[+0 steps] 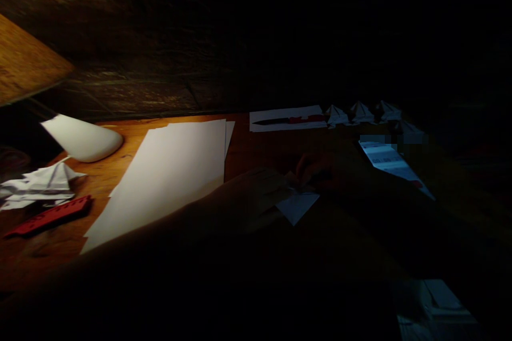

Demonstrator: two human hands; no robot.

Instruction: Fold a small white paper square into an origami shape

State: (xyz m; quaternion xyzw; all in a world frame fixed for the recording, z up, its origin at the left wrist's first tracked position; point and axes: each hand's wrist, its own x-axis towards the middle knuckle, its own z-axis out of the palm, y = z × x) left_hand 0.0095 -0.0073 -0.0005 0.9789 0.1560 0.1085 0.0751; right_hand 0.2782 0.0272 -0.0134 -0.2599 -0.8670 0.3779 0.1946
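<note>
The scene is very dark. My left hand (260,194) and my right hand (324,170) meet over a small folded white paper (298,205) on the wooden table (256,141). The fingers of both hands are pinched together on the paper's upper edge. The paper's lower point sticks out below my hands. My forearms lie in deep shadow.
A stack of white sheets (168,176) lies to the left. A white lamp head (84,138), a folded paper shape (44,184) and a red ruler (52,216) are at far left. Behind are a knife on paper (288,119), three folded paper shapes (360,113) and a lit phone (394,165).
</note>
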